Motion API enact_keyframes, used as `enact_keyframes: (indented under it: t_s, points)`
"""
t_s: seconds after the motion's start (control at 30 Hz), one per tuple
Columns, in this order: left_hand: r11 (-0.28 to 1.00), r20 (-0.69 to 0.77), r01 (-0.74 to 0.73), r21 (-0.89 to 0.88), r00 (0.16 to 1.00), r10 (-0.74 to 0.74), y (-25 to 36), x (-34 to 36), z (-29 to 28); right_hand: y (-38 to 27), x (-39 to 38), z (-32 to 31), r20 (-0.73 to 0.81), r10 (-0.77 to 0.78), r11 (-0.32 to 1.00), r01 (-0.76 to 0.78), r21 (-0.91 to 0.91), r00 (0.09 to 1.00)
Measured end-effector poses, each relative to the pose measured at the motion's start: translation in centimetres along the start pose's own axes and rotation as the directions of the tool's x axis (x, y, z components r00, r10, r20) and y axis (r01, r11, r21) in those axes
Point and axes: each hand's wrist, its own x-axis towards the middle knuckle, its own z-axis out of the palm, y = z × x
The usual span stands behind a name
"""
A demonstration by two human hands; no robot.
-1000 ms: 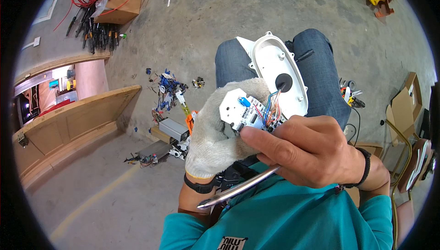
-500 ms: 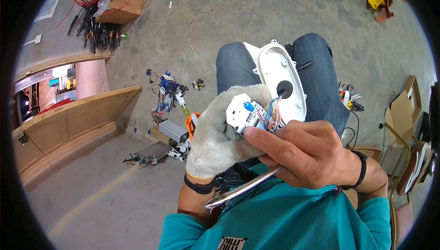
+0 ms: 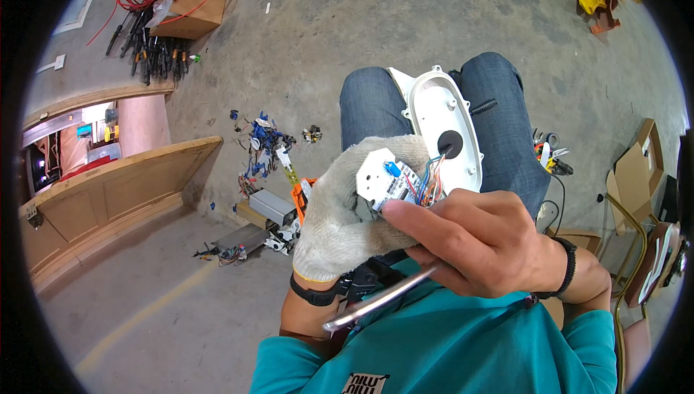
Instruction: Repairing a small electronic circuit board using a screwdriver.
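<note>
My left hand (image 3: 336, 210), in a pale knitted glove, is closed round a small white circuit board (image 3: 383, 188) with a blue connector on it. Thin coloured wires (image 3: 432, 181) run from the board to a dark round opening in a long white plastic housing (image 3: 434, 105), which lies open across my thighs. My bare right hand (image 3: 484, 242) has its index fingertip at the board's lower edge. Its other fingers are curled round a screwdriver (image 3: 383, 300), whose metal shaft points down and left; the handle is hidden by the hand.
Left of my legs, blue plastic scraps (image 3: 267, 137) and a silver metal box (image 3: 272, 207) lie on the concrete floor. Pliers and other hand tools (image 3: 553, 155) are by my right knee. A wooden panel (image 3: 130, 191) stands at left; an opened carton (image 3: 636, 177) is at right.
The white housing has shifted very slightly to the right. Both hands stay almost in place, the right fingertip still at the board.
</note>
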Motion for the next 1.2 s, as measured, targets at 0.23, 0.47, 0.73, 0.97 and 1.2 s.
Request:
enact_keyframes:
  t_s: [0.23,0.47,0.73,0.97,1.2]
  points:
    - [1.0,0.007,0.003,0.008,1.0,-0.003,0.01,0.01,0.04,0.26,-0.15,-0.04,0.028,-0.033,0.999,0.034,-0.021,0.999]
    - [1.0,0.004,0.002,0.017,1.0,-0.002,0.1,-0.05,0.11,-0.32,-0.28,0.49,-0.021,0.059,0.998,-0.06,-0.037,0.998]
    - [1.0,0.007,0.002,0.03,1.0,-0.002,0.16,-0.18,0.23,-0.13,-0.28,0.17,-0.028,0.034,0.999,-0.035,-0.04,0.999]
    - [0.999,0.014,0.002,0.042,1.0,-0.002,0.21,-0.18,0.39,-0.05,-0.36,-0.14,0.014,0.039,0.997,-0.038,-0.061,0.999]
    - [0.998,0.011,-0.017,0.061,1.0,0.016,0.22,-0.33,0.48,-0.38,-0.37,0.32,-0.066,0.076,0.997,-0.078,-0.026,0.995]
